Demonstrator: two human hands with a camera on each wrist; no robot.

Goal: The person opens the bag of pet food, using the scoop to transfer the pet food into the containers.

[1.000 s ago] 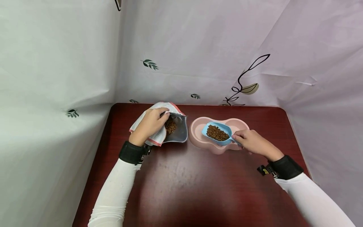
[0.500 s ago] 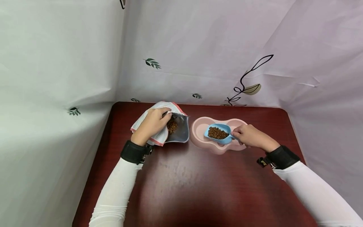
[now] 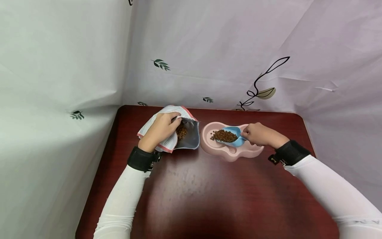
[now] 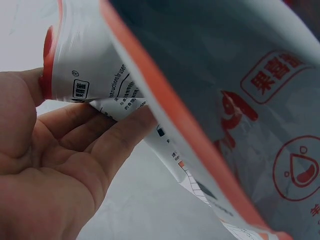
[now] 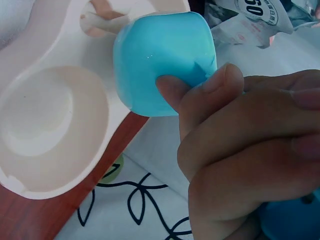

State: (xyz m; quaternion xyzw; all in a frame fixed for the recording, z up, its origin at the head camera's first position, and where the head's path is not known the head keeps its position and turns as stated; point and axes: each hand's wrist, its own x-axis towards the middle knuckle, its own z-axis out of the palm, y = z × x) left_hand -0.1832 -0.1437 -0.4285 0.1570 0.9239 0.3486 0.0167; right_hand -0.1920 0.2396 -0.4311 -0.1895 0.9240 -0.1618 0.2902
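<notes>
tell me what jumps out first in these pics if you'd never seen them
The blue scoop heaped with brown kibble draws the eye: the right hand tips it over the left well of the pink double bowl, mid-table. Left of it, the left hand holds open a white and red food bag with more kibble inside.
</notes>
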